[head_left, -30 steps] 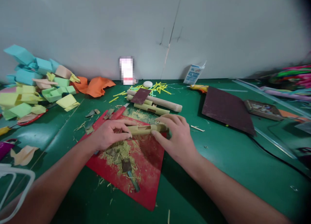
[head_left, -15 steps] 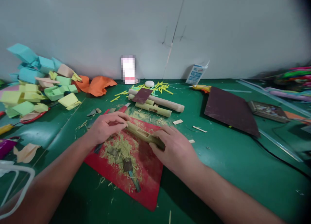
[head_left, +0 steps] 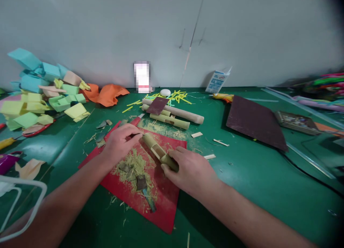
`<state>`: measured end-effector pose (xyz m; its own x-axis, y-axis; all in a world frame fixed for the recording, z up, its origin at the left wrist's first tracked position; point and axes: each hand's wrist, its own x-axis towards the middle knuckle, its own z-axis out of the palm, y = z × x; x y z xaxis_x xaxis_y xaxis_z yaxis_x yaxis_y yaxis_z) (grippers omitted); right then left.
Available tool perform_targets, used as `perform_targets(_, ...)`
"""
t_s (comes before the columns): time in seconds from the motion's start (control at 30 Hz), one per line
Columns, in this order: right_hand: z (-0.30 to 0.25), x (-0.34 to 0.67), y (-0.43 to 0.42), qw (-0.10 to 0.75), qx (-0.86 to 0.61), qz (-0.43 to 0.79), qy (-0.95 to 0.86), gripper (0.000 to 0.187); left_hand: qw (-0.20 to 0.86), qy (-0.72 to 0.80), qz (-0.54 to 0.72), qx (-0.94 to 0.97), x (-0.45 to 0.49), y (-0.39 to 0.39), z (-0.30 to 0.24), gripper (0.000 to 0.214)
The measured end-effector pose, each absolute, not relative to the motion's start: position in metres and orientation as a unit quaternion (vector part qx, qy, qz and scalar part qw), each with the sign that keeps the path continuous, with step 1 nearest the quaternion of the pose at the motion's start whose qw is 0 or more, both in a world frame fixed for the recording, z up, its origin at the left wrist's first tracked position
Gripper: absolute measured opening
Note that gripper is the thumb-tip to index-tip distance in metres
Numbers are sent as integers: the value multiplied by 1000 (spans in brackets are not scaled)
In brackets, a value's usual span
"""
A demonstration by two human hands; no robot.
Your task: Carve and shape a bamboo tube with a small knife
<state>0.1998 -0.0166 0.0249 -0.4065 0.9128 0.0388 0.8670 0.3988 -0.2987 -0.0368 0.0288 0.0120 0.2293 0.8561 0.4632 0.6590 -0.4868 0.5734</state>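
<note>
A short green bamboo piece point(head_left: 157, 150) with a slot cut in its side lies slanted over a red cutting mat point(head_left: 163, 201). My right hand point(head_left: 192, 169) is wrapped round its near end. My left hand point(head_left: 120, 142) is curled at its far end, fingertips touching the bamboo. Shavings and small dark offcuts point(head_left: 134, 167) lie heaped on the mat under my hands. A red-handled knife point(head_left: 133, 123) rests at the mat's far edge, just beyond my left hand.
More bamboo sticks point(head_left: 174, 115) and a small brown sandpaper piece point(head_left: 157, 105) lie behind the mat. A large dark sandpaper sheet point(head_left: 255, 123) sits to the right. Folded coloured paper boxes point(head_left: 40, 97) pile at the left, with orange paper point(head_left: 107, 94). The wall runs along the table's back.
The bamboo piece has turned from lying crosswise to slanting towards me. My right hand slid nearer along with its end, while my left hand stayed at the far end.
</note>
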Motion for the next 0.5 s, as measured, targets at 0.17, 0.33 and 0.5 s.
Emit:
perform_targets(0.17,26,198,-17,107,-544,117,-824,18,101,473,376,790,-33,26,15,14)
perform_targets(0.33,24,195,-19,125,-542,149,-818,16,79,449,360,814,-32,31,10,15)
perform_targets(0.5,21,194,-19,128,-541,168,-814,15,78,428,337,835,-29,36,8,15)
